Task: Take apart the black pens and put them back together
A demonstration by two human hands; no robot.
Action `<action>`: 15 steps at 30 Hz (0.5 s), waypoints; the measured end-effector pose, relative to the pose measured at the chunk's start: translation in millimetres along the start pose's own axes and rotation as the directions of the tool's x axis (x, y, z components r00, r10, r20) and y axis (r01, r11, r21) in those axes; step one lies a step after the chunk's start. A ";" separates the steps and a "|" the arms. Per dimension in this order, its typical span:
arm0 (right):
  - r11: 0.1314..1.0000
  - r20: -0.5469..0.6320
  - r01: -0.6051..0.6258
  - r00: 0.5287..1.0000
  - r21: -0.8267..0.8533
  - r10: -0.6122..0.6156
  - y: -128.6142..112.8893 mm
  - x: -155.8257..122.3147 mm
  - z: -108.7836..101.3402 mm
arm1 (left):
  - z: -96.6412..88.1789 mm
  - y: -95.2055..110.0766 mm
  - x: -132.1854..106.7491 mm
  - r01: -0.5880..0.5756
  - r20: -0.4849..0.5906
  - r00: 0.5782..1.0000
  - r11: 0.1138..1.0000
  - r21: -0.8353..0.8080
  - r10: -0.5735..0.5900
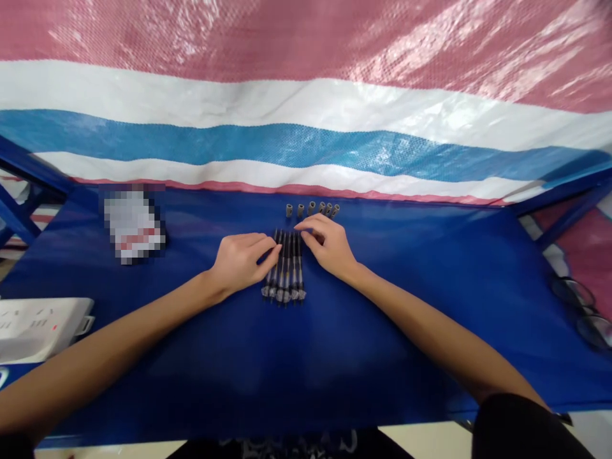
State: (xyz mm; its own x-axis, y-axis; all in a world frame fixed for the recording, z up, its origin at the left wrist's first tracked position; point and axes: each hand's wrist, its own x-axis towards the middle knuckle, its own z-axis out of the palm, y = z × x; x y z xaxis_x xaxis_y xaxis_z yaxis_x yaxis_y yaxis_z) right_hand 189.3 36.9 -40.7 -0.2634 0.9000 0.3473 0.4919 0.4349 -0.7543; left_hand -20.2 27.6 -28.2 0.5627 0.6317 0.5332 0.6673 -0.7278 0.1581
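Slim black pens (pixel 287 268) side by side on bench (pixel 406 274), nearer far edge; likely light, stiff, slick, best pinched mid-barrel. Left hand (pixel 243 258) at row, grip unclear; right hand (pixel 332 245), grip parted.

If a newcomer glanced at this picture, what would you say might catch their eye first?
Probably the striped sheet, its broad red, white and blue bands spanning the far side of the blue table. Next, near the middle, dark pens lie side by side, with the left hand at one edge and the right hand near their far ends. Just beyond, small tubes form a loose row.
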 end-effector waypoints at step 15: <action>0.996 -0.009 0.059 0.998 -0.068 -0.060 -1.6 -2.9 4.0 | 10.8 -1.6 -4.9 0.133 0.125 0.982 0.986 0.104 -0.145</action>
State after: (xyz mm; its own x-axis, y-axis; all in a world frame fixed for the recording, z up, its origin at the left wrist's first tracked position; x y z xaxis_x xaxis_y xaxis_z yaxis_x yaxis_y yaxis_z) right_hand 185.9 33.4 -42.7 -0.2850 0.8726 0.3967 0.5311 0.4883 -0.6925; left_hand -18.8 28.6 -40.0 0.5164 0.7589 0.3968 0.7829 -0.6061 0.1403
